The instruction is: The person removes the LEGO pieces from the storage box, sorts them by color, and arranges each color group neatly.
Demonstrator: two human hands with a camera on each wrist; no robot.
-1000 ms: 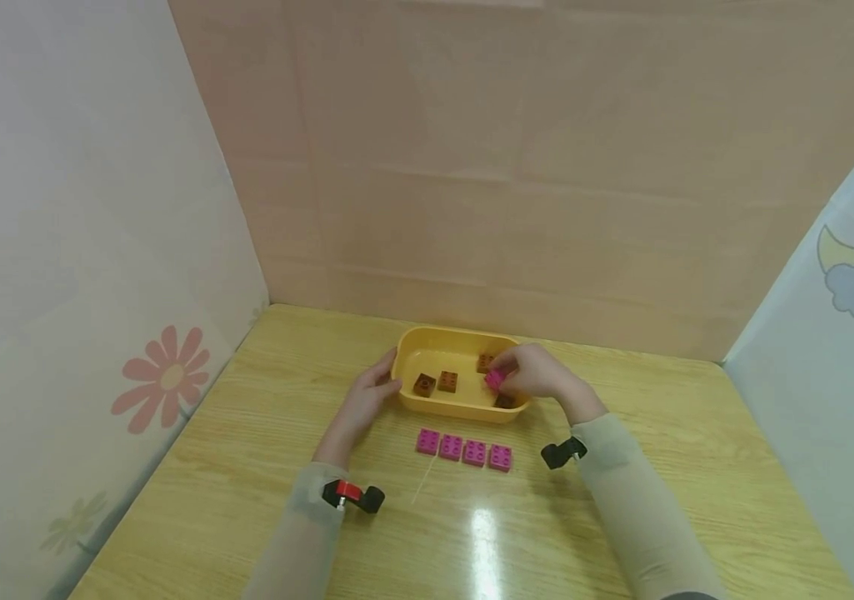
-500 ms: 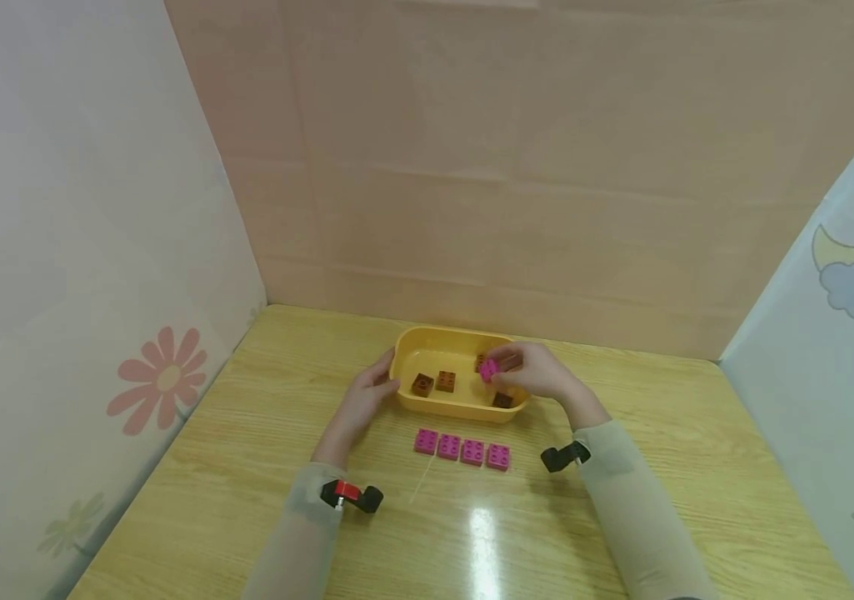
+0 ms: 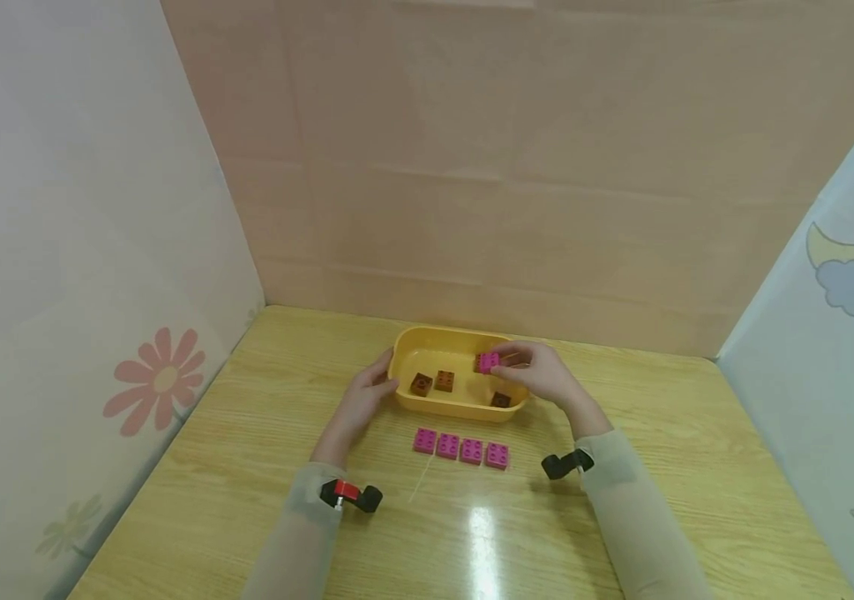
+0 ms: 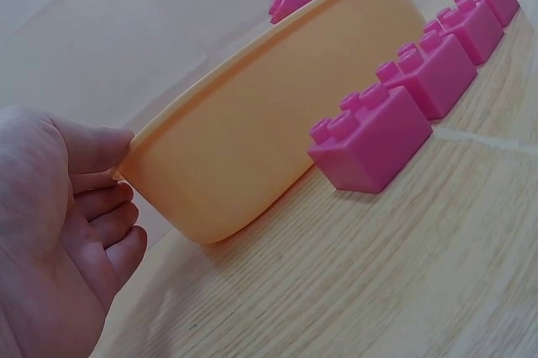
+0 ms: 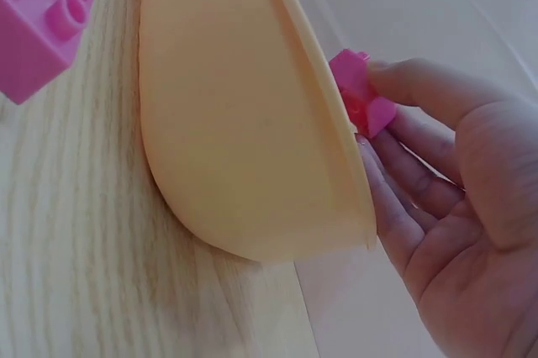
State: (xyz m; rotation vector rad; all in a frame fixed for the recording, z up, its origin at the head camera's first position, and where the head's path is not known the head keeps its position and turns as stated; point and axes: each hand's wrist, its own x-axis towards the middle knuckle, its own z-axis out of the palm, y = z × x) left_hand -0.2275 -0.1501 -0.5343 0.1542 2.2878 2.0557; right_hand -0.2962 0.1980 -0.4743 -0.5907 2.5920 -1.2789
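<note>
My left hand holds the left end of a yellow plastic tub. In the left wrist view its thumb lies at the tub's rim and the other fingers curl beneath. Over the tub's right part, my right hand pinches a pink toy building block between thumb and fingers. Inside the tub lie several brown blocks, among them one brown block near the middle and a darker one at the right front. Behind the held block, another brown block is partly hidden.
In front of the tub, several pink blocks stand in a row on the wooden table, studs up. A beige backdrop rises behind the table's far edge, with patterned sheets at both sides.
My right hand has raised the pink block slightly and turned it, shifting it a little left and back over the tub. The left hand keeps its hold on the tub.
</note>
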